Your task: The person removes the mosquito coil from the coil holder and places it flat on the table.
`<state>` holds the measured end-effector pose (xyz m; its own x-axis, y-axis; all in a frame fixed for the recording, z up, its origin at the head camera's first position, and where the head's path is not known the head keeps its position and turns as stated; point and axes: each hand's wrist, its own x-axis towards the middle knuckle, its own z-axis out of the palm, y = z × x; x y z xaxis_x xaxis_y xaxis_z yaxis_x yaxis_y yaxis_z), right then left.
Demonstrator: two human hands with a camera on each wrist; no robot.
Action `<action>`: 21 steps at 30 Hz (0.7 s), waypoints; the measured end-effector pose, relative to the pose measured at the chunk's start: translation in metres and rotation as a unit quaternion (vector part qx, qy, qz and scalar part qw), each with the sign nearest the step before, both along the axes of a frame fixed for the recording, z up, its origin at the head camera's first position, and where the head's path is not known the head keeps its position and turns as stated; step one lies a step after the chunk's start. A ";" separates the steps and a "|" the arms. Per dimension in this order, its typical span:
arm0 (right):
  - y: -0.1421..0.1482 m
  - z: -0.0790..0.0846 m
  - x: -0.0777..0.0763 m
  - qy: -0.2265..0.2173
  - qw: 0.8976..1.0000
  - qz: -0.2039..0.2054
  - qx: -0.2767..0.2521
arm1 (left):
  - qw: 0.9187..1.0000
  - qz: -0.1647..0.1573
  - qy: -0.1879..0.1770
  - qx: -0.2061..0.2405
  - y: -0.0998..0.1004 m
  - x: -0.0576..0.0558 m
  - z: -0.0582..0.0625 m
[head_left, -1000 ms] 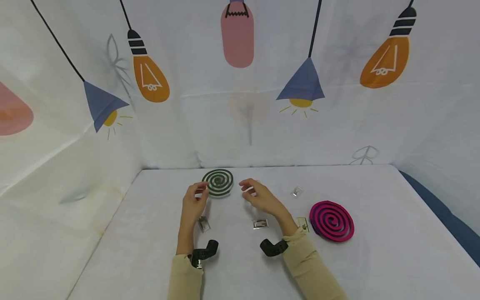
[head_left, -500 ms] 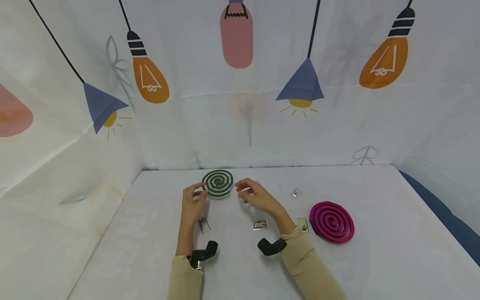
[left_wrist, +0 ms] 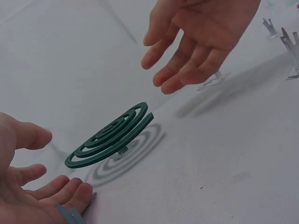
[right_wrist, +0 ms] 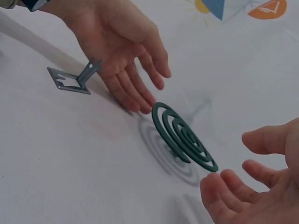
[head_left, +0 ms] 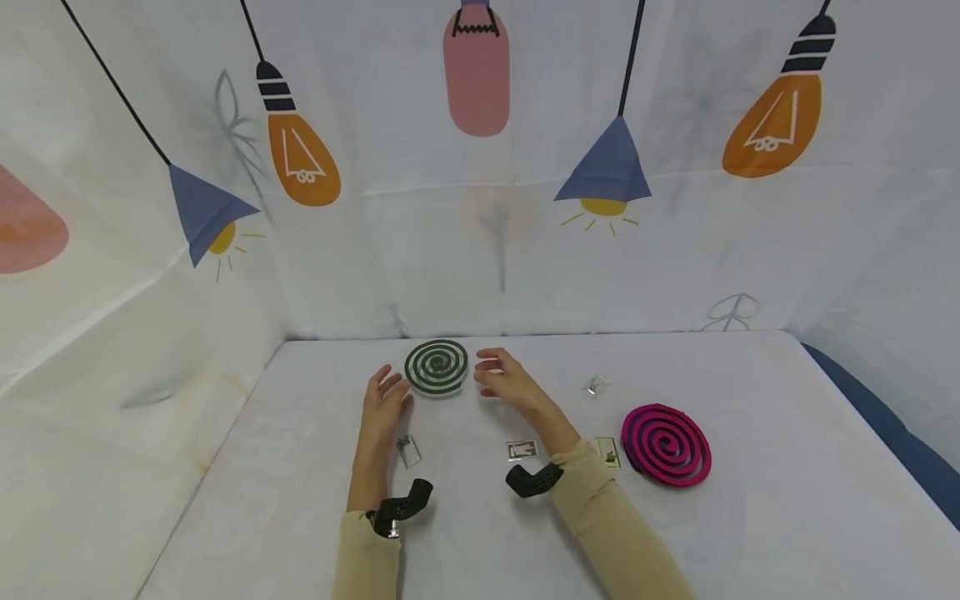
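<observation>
A green mosquito coil [head_left: 438,364] sits raised on a small metal stand [left_wrist: 124,150] near the back of the table, lying roughly level above its own shadow. My left hand [head_left: 384,404] is at the coil's left side, fingers loosely extended and palm turned toward it. On the opposite side, my right hand [head_left: 513,387] faces the coil with relaxed, spread fingers. Nothing is held in either palm. In the right wrist view the fingertips of both hands come right up to the coil's rim. Another metal stand [right_wrist: 88,72] lies beside the left wrist.
Further flat metal stands lie on the white table [head_left: 465,533]: one at the middle [head_left: 522,450], one by the right sleeve [head_left: 607,452] and one farther back [head_left: 596,385]. A pink and dark coil [head_left: 666,445] lies at the right. A printed cloth wall [head_left: 420,250] rises behind.
Both hands' fingers have loosened and spread. The left hand has drawn slightly left, off the coil's edge, and the right forearm has shifted a little left. The coil stays in place.
</observation>
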<state>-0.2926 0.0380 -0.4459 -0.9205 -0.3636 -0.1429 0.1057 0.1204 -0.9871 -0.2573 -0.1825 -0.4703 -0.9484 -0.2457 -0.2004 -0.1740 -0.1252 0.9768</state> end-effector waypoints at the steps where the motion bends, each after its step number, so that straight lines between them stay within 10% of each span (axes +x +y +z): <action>1: -0.001 -0.001 -0.002 -0.010 1.000 -0.002 -0.011 | 1.000 -0.003 0.002 0.019 0.000 0.000 0.000; 9: -0.008 -0.007 -0.017 -0.088 0.993 -0.024 -0.072 | 0.978 -0.028 0.012 0.205 -0.003 0.001 0.003; 21: -0.018 -0.018 -0.042 -0.157 0.983 -0.015 -0.095 | 0.960 -0.069 -0.012 0.271 -0.007 -0.001 0.001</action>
<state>-0.3343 0.0200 -0.4641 -0.8532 -0.3834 -0.3536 0.4087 -0.0701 -0.9100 -0.2581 -0.1900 -0.4695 -0.9579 0.0292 -0.2855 -0.2474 -0.5882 0.7699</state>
